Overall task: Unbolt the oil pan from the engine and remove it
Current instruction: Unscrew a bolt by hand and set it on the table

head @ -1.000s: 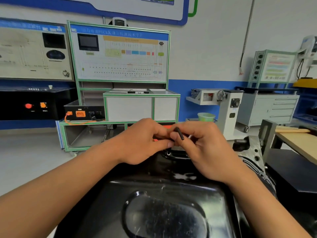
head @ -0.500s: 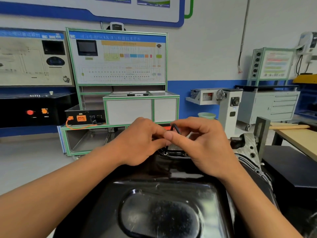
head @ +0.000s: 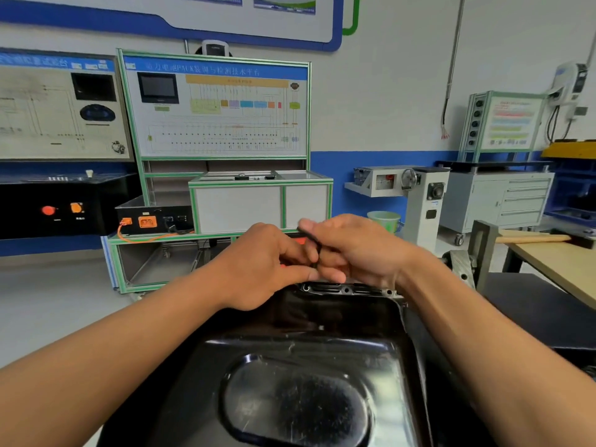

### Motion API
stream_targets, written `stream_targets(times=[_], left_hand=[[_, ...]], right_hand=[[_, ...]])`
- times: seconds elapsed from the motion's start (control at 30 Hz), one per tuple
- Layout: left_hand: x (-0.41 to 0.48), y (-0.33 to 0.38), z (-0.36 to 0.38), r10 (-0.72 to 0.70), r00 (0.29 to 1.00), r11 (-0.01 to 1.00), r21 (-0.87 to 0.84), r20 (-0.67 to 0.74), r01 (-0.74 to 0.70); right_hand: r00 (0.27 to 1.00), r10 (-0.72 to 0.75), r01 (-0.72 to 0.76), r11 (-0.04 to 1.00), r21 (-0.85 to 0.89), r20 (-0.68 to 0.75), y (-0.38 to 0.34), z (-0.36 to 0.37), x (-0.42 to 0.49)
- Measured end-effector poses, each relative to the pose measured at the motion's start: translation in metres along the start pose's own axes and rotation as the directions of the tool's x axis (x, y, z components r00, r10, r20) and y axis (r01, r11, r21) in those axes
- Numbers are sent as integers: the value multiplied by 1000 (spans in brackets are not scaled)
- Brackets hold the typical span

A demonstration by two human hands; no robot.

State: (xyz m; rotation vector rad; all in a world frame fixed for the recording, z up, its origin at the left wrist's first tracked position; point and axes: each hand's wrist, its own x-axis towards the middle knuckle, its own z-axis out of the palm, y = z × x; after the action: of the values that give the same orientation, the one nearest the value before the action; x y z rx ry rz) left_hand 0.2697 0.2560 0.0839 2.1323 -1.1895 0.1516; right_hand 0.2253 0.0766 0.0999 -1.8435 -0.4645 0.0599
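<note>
Fingers (head: 330, 277) of both hands are curled close around one slim black key (head: 310, 241). My right hand (head: 364, 250) pinches its upper arm and my left hand (head: 261, 266) steadies the lower end. I judge the two-handed hold is meant to keep so short a tool seated while it is turned. Oil pan (head: 306, 353) lies directly beneath, not yet lifted off, its far flange (head: 350, 289) just under the hands. Whether a bolt is engaged is hidden.
</note>
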Motion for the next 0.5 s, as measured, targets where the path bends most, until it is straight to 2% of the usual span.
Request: stream_targets(times=[0.1,0.2,0.27,0.33,0.4,0.5], left_hand=[[-1,2,1,14,1000,998,-67,-7,-15],[0,2,1,-1,999,999,-47,-36,-1],[2,1,0,-14,999,999,37,-36,16],[3,1,-1,-21,998,999,25,-63,22],[2,3,-2,-18,998,1000,4,-65,18],[2,4,-2,-18,1000,1000,-17,-15,17]], right_hand=[[996,89,-88,941,-328,-10,-24,4,7],[986,119,-156,902,-402,-117,-33,13,7],[990,34,-98,869,-485,-139,-33,16,3],[980,-130,28,837,-546,-151,-28,15,-6],[966,-214,126,879,-459,-144,-15,13,-13],[972,-171,157,983,-99,-160,6,10,-19]])
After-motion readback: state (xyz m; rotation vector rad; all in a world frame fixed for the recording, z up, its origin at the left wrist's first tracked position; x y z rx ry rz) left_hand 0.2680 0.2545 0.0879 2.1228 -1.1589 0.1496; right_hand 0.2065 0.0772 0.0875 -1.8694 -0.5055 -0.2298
